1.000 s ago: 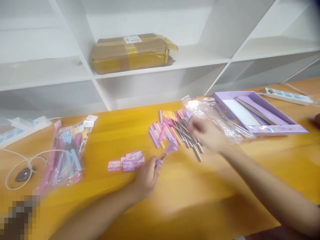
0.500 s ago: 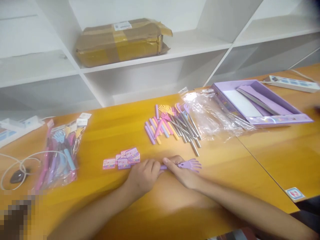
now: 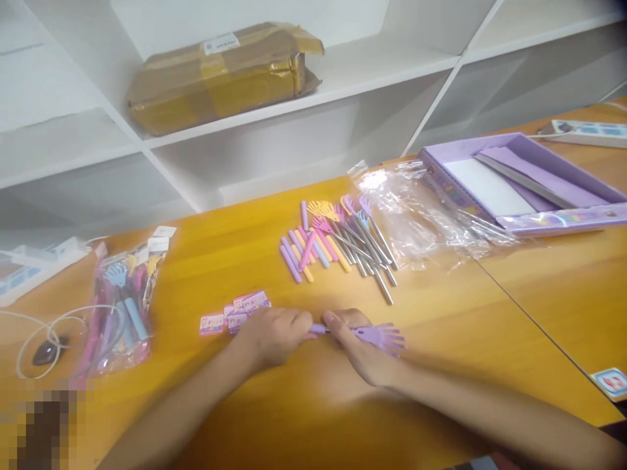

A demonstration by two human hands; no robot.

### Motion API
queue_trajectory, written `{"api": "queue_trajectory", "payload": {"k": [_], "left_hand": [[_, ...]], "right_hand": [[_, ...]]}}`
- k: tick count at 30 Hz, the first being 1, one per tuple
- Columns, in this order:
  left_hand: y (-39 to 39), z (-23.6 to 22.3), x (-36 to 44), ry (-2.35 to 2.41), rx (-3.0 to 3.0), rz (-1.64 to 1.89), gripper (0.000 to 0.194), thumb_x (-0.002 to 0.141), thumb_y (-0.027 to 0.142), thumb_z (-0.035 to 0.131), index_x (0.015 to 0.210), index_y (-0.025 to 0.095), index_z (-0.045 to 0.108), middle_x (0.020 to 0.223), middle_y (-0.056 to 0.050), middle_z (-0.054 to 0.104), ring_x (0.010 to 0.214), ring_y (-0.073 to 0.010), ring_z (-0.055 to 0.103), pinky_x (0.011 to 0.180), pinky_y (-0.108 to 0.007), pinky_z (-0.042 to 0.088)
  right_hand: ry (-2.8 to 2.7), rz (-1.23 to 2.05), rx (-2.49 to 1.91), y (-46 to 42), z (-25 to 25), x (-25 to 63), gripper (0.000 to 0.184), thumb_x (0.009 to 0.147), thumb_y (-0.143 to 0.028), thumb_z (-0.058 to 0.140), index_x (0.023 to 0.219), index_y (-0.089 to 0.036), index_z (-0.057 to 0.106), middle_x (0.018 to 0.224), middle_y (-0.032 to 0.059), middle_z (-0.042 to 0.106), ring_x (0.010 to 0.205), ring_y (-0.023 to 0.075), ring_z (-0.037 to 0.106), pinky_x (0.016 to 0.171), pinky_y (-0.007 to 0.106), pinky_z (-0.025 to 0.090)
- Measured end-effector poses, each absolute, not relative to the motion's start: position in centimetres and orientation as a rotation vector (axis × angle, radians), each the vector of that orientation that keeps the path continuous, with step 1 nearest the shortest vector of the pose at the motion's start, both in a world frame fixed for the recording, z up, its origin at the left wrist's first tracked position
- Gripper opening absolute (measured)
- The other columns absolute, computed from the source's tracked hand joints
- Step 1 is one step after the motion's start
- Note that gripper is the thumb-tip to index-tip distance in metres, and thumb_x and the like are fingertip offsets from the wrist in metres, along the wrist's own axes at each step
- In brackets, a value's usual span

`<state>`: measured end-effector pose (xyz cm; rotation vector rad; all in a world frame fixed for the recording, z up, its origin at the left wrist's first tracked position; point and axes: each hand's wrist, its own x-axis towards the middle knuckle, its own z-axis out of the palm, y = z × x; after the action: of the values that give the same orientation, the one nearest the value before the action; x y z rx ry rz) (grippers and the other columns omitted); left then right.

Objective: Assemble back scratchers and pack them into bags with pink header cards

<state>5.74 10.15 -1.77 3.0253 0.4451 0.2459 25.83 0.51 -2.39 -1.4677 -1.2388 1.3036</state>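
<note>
A purple back scratcher (image 3: pixel 382 335) lies level between my two hands, its hand-shaped end pointing right. My left hand (image 3: pixel 279 333) is closed around its purple handle, which shows just past the knuckles. Gripping it near the scratcher end, my right hand (image 3: pixel 355 339) has its thumb along the rod. Printed cards (image 3: pixel 212 324) lie beside and partly behind my left hand. Beyond my hands are loose coloured handle sleeves (image 3: pixel 290 260) and a pile of back scratchers with bare metal rods (image 3: pixel 383 286).
At left lies a clear bag of coloured back scratchers (image 3: pixel 128 313), near a cable and a power strip (image 3: pixel 44 267). Crumpled clear plastic (image 3: pixel 411 215) touches a purple box (image 3: pixel 563 219) at right. Behind the table stands a white shelf (image 3: pixel 372 81) with a taped carton (image 3: pixel 220 85).
The camera view has shifted slightly. My hands are a little farther apart along the back scratcher, and more of its handle and rod shows between them. Both keep their grip.
</note>
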Motion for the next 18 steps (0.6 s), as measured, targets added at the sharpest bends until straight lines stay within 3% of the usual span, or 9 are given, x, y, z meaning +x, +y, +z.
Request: {"api": "queue_trajectory", "payload": {"k": [4,9,14,18], "left_hand": [[10.9,-1.0,5.4,0.388,3.071,0.310,0.045,0.118,0.042,0.027,0.086,0.022,0.051,0.069,0.001,0.065,0.056,-0.0178,0.059,0.051,-0.035,0.024],[11.2,-0.8,5.1,0.369,3.081,0.341,0.044,0.118,0.040,0.027,0.086,0.022,0.051,0.067,0.002,0.062,0.055,-0.0176,0.055,0.051,-0.036,0.024],[10.5,-1.0,5.7,0.414,3.125,0.470,0.037,0.116,0.031,0.035,0.084,0.022,0.052,0.069,0.001,0.059,0.057,-0.0177,0.051,0.053,-0.035,0.027],[9.6,-1.3,6.5,0.399,3.134,0.511,0.030,0.112,0.017,0.036,0.090,0.020,0.056,0.073,-0.001,0.060,0.062,-0.0194,0.053,0.056,-0.035,0.034]], "right_hand": [[-1.244,1.283,-1.544,0.0,-1.9,26.2,0.069,0.100,-0.081,0.034,0.064,-0.024,0.025,0.059,-0.0045,0.023,0.053,0.0103,0.020,0.052,0.031,0.018],[-1.273,1.211,-1.538,0.3,-1.3,26.7,0.066,0.101,-0.074,0.041,0.064,-0.023,0.023,0.060,-0.0038,0.021,0.054,0.0102,0.020,0.052,0.030,0.017],[-1.299,1.369,-1.311,0.9,-1.7,26.7,0.065,0.100,-0.071,0.048,0.064,-0.024,0.020,0.065,-0.0045,0.018,0.059,0.0103,0.017,0.055,0.029,0.018],[-1.225,1.474,-1.334,0.8,-2.8,26.2,0.061,0.102,-0.070,0.047,0.066,-0.024,0.028,0.065,-0.0043,0.022,0.062,0.0125,0.023,0.057,0.030,0.022]]}}
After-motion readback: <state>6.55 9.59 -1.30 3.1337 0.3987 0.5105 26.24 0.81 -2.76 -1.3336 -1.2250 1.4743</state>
